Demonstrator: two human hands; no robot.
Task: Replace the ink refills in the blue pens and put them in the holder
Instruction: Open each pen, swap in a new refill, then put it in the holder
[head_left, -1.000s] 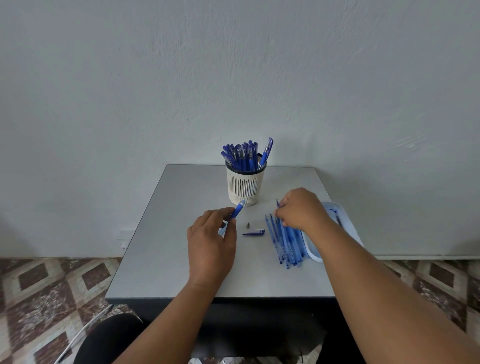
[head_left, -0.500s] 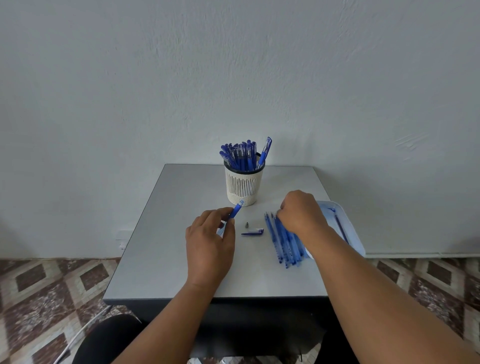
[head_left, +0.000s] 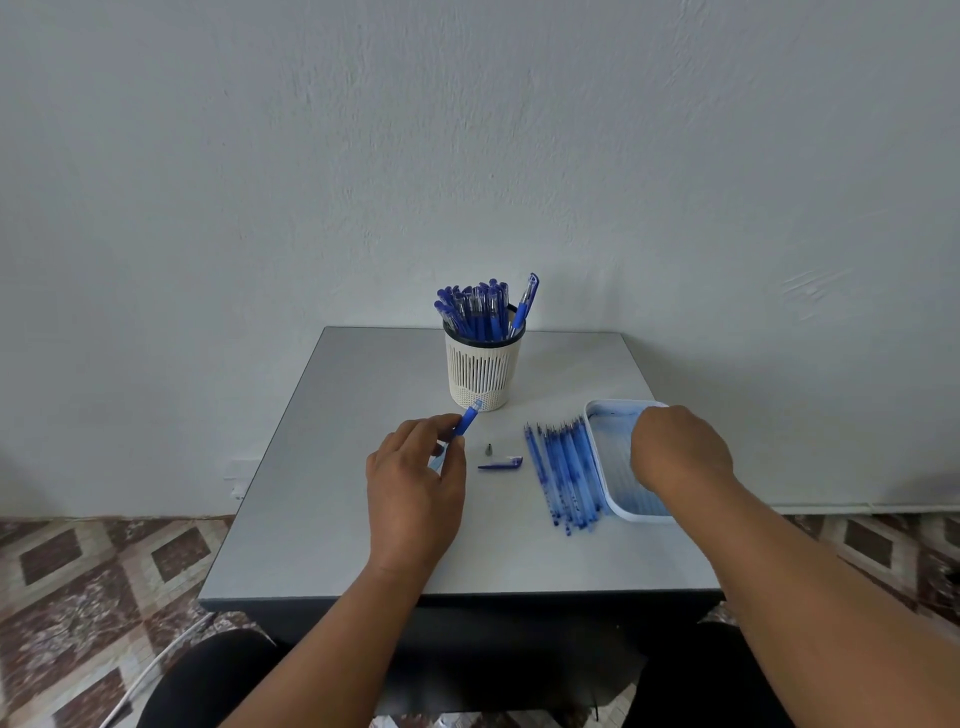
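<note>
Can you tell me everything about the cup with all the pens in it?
The pen holder is a round cream cup, plastic by the look of it, with thin upright slots in its wall and a dark rim. It stands upright at the back middle of the grey table, packed with blue pens, caps up. No hand touches it.

One holder (head_left: 484, 371), one tray (head_left: 605, 457)

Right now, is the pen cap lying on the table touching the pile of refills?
Apart. The head view shows bare table between the pen cap and the nearest of the refills.
</note>
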